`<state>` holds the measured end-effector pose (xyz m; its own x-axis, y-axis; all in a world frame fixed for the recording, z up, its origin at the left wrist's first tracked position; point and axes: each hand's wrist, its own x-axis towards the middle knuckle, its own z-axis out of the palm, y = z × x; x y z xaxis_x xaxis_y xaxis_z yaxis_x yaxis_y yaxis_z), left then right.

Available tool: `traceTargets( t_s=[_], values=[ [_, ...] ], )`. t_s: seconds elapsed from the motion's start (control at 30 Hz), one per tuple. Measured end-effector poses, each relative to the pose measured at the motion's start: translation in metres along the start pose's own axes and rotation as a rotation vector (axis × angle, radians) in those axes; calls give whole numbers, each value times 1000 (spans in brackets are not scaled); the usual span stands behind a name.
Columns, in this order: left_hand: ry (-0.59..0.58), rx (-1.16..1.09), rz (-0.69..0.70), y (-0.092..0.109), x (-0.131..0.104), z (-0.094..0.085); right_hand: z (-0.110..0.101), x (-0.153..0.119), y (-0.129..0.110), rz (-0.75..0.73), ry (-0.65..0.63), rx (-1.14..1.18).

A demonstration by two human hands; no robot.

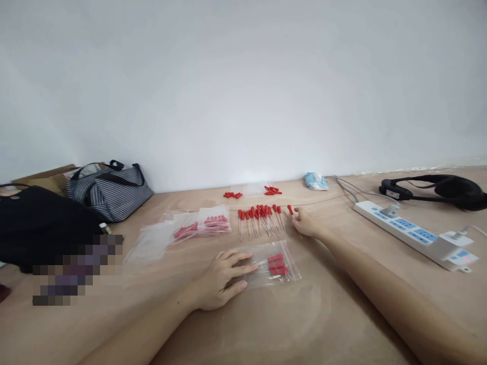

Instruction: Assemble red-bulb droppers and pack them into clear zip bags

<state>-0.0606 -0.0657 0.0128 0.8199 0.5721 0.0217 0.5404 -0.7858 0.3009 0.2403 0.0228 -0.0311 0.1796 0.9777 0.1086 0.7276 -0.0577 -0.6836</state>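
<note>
My left hand [224,279] lies flat with fingers spread, its fingertips on the left end of a clear zip bag [292,274]. Inside that bag are a few red-bulbed droppers [276,265], bulbs toward the right. Farther right, my right hand [304,223] pinches a single dropper [289,209], its red bulb showing beyond the fingers. Left of this hand, a row of loose droppers [261,215] rests on the table, bulbs pointing away from me and thin clear stems toward me.
Filled zip bags [216,221] overlap at left. Loose red bulbs [233,195] and clear tubes [253,190] lie near the wall, with a blue-white packet [316,181]. A power strip [411,230] and black headset [452,190] are right; a striped bag [114,190] stands left.
</note>
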Motion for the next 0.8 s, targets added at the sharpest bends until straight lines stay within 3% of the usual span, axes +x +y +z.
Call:
traceTargets(
  t_s=[0.2, 0.33, 0.4, 0.7, 0.8],
  values=[
    [3, -4, -7, -2, -1, 2, -7, -22, 12, 66, -28, 333],
    [10, -4, -12, -3, -1, 3, -7, -45, 3, 38, -40, 828],
    [12, -9, -19, -3, -1, 3, -5, -57, -3, 41, -11, 964],
    [25, -31, -50, -2, -2, 3, 6, -75, -19, 67, 199, 1006],
    [39, -35, -38, -3, -2, 4, 6, -77, -20, 90, 200, 1067]
  ],
)
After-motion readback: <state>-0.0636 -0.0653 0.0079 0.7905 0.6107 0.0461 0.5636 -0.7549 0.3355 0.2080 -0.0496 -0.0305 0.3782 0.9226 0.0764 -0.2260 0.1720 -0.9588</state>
